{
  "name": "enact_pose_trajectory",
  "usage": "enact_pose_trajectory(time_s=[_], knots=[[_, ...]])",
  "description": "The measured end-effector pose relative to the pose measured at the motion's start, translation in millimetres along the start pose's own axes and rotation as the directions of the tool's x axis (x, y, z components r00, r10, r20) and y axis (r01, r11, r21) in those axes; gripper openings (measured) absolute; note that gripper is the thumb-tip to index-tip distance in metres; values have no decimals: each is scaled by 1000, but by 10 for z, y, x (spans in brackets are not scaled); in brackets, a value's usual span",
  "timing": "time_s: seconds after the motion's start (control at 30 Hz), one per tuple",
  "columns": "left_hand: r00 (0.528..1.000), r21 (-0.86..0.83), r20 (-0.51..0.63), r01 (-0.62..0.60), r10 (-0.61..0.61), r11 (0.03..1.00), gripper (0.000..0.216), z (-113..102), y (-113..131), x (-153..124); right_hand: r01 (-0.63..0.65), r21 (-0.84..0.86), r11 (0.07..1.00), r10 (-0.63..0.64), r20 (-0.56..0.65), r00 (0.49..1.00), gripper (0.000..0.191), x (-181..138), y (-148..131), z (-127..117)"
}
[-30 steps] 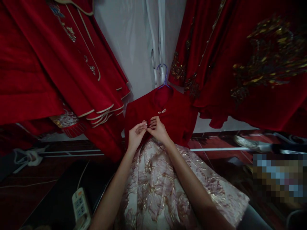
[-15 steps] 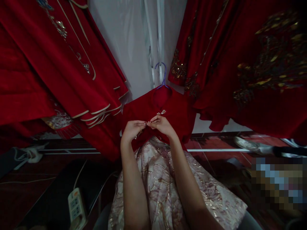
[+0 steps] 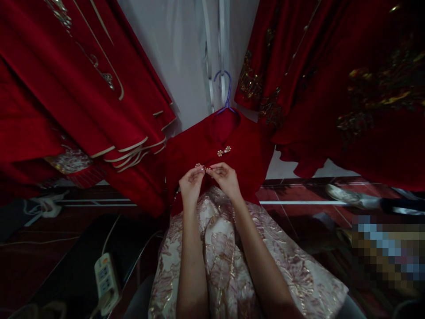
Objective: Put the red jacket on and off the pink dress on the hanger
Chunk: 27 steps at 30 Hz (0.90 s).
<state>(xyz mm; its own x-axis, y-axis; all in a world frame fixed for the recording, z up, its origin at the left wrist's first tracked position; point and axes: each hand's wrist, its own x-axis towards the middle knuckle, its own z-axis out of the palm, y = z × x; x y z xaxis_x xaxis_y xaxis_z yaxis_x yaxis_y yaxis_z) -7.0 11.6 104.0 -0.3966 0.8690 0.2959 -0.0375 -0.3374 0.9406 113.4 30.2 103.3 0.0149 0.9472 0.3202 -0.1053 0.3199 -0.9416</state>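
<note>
A red top [image 3: 247, 159] hangs in front of me on a purple hanger [image 3: 228, 93]. Below it spreads a pale pink skirt [image 3: 221, 266] with a shiny floral weave. One flower-shaped clasp [image 3: 224, 151] lies on the chest under the neckline. At a second flower clasp [image 3: 198, 165] lower down, my left hand [image 3: 190, 186] pinches the left part between thumb and fingertips. My right hand [image 3: 226, 178] pinches its other part, the fingertips of both hands almost meeting. Fingers partly cover this clasp, so I cannot tell whether its halves are joined.
Red embroidered garments [image 3: 99, 88] hang on the left, and more [image 3: 299, 133] on the right. A white power strip [image 3: 106, 283] lies on a dark surface at lower left. A white rail [image 3: 299, 202] runs low behind the skirt; a person's shoe [image 3: 352, 197] is at right.
The view has shifted slightly. My left hand has turned more upright, and the flower parts of both clasps show more plainly. Both hands stay pinched at the lower clasp.
</note>
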Motion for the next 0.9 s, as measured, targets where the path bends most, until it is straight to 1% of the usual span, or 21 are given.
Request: enact_pose_trajectory(time_s=[0.1, 0.2, 0.27, 0.37, 0.43, 0.53, 0.67, 0.9], knots=[[1000, -6, -15, 14, -14, 1000, 26, -48, 7, -2, -1, 54, 999, -1, 27, 1000, 30, -13, -52, -29], [1000, 9, 29, 13, -13, 1000, 25, -62, 29, -22, -6, 97, 995, -1, 74, 997, 28, -23, -71, -32], [999, 34, 47, -20, 19, 999, 27, -47, 45, -34, 10, 76, 997, -14, 52, 999, 28, -28, -60, -19], [997, 77, 29, -70, 68, 995, 28, -16, 57, -45, 39, 2, 999, -39, 21, 999, 28, -36, -35, 7], [997, 105, 28, -79, 76, 991, 27, -10, 61, -48, 54, -43, 998, -54, 16, 998, 28, -44, -28, 22], [997, 148, 50, -70, 63, 986, 28, -24, 68, -54, 69, -87, 994, -72, -24, 997, 28, -61, -35, 43], [997, 189, 57, -62, 52, 980, 31, -50, 81, -66, 85, -95, 992, -91, -60, 994, 28, -81, -43, 65], [995, 249, 37, -101, 95, 963, 25, -58, 98, -76, 74, -86, 994, -80, -74, 994, 29, -85, -38, 86]])
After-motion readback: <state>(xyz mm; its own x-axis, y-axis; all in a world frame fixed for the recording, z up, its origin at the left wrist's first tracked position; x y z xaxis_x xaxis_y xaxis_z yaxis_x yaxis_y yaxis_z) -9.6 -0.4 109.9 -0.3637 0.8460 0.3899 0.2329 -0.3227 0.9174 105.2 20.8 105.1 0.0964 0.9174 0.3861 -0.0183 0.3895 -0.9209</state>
